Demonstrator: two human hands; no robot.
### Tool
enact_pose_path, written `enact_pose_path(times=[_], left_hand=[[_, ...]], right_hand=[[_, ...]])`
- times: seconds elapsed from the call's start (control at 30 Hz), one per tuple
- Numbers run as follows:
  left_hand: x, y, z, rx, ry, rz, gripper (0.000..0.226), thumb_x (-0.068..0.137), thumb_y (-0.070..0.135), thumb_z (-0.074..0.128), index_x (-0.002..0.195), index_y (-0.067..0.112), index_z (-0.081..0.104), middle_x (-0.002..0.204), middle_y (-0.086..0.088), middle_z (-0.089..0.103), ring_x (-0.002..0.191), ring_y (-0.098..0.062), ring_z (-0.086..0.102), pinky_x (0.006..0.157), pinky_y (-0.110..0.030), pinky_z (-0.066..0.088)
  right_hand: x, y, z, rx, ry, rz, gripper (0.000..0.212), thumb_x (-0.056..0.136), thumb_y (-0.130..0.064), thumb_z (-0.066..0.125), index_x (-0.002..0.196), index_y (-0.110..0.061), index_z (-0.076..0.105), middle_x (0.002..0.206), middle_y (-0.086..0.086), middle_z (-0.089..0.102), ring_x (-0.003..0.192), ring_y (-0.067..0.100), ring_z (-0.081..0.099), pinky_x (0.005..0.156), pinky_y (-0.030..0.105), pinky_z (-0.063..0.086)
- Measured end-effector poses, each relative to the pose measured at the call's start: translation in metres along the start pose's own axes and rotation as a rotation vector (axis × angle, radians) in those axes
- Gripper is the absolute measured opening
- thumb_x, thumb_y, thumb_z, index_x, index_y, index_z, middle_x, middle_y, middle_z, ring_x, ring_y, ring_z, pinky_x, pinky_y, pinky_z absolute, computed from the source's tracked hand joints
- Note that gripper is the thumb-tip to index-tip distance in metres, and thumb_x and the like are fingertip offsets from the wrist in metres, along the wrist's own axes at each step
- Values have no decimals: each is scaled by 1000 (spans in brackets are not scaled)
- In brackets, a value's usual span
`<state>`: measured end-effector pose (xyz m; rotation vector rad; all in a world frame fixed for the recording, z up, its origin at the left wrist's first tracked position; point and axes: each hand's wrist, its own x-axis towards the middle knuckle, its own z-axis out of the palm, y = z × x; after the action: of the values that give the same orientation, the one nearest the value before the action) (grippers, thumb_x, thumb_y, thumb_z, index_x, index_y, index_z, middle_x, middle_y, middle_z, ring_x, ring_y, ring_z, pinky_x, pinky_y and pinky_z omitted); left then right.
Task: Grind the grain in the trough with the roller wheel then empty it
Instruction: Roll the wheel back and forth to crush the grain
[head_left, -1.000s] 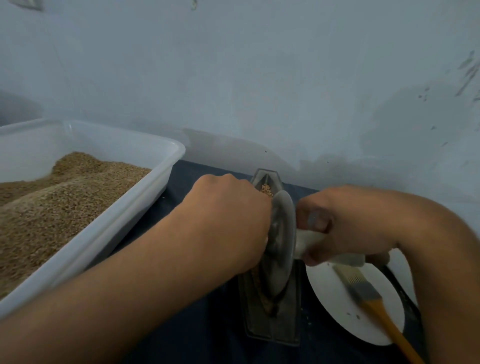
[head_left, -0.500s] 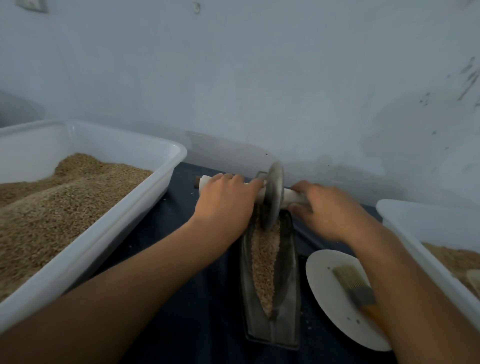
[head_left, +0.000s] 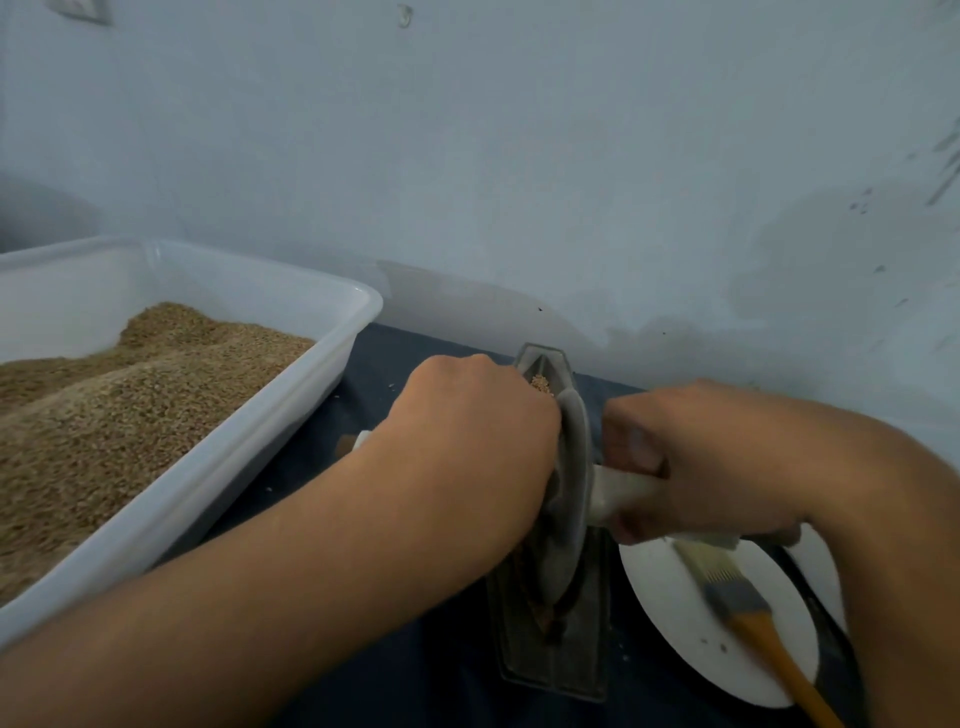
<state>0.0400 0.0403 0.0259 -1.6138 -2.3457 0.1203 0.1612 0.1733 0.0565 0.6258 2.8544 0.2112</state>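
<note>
Two hands work one axle here, and reading from the left the first thing is the white tub (head_left: 332, 364) heaped with grain, standing just beside the dark cloth (head_left: 374, 364). Next comes the left hand (head_left: 467, 436), fingers curled over the left end of the white handle (head_left: 623, 488), whose tip pokes out beyond the wrist. Between the hands stands the roller wheel (head_left: 569, 499), upright on its edge in the narrow trough (head_left: 550, 670), sitting towards the near half; a little grain (head_left: 539, 383) shows at the far tip, the rest hidden behind wheel and hand. The right hand (head_left: 717, 467) wraps the handle's other end, thumb on top. To grind well, I judge the push should be even on both sides so the wheel stays upright and tracks the groove, with strokes running the full length so kernels at the far tip get crushed too, and steady downward weight without spilling grain over the rim. Furthest right, a brush (head_left: 737, 597) lies on a white plate (head_left: 670, 623), touching nothing else.
</note>
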Motion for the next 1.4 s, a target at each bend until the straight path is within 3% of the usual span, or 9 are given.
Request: enact_pose_path(times=[0.17,0.33,0.4,0.5,0.63,0.73,0.93,1.17,1.4], left_hand=[[4,-3,4,-32,-25,-3,19,87,37,59,104,27,59,70,7,38,55,-10,33,46,-26,22],[24,-5,26,-27,80,-68,14,83,21,59,78,23,46,66,4,34,52,-14,27,46,-29,16],[35,-5,37,-39,120,-111,8,85,18,58,92,22,57,68,3,39,52,-15,30,46,-29,17],[47,-8,55,-67,194,-148,28,90,20,57,117,27,56,92,4,60,73,-21,57,55,-35,37],[49,-8,62,-98,248,-155,31,91,25,59,120,28,51,103,4,62,91,-23,63,66,-41,51],[48,-9,52,-71,186,-150,23,89,24,58,112,25,53,97,2,60,77,-23,57,50,-32,34],[24,-1,16,-6,56,-44,7,85,19,59,86,22,53,67,4,34,55,-13,28,45,-28,19],[1,2,-7,-20,66,40,41,88,32,61,62,24,31,63,5,29,50,-10,25,43,-25,18],[24,-5,20,-76,94,-55,29,87,24,58,65,22,39,63,4,34,52,-12,28,45,-27,16]], right_hand=[[6,1,4,13,13,-3,38,71,-64,73,81,-40,46,79,-16,53,68,-1,49,51,23,30],[39,20,26,130,56,-6,14,89,-52,60,89,-41,53,86,-16,59,74,-1,52,57,28,39],[53,28,38,166,126,39,16,96,-50,52,98,-35,58,92,-9,62,82,11,58,65,33,46],[66,35,50,202,278,90,26,100,-48,47,117,-33,60,107,-2,67,96,24,61,79,44,53],[70,36,52,201,305,98,29,98,-49,50,121,-33,59,106,1,68,92,25,61,77,44,53],[63,35,42,205,240,92,25,91,-53,58,108,-35,60,98,-4,66,86,20,60,73,38,52],[30,18,14,89,39,-2,34,74,-62,72,92,-37,57,88,-15,60,79,4,55,65,31,48],[5,6,5,78,-41,-47,26,78,-58,73,95,-43,59,87,-23,63,75,-6,56,58,18,40],[34,18,23,108,35,-24,18,93,-49,60,105,-35,64,95,-11,67,79,6,60,62,28,46]])
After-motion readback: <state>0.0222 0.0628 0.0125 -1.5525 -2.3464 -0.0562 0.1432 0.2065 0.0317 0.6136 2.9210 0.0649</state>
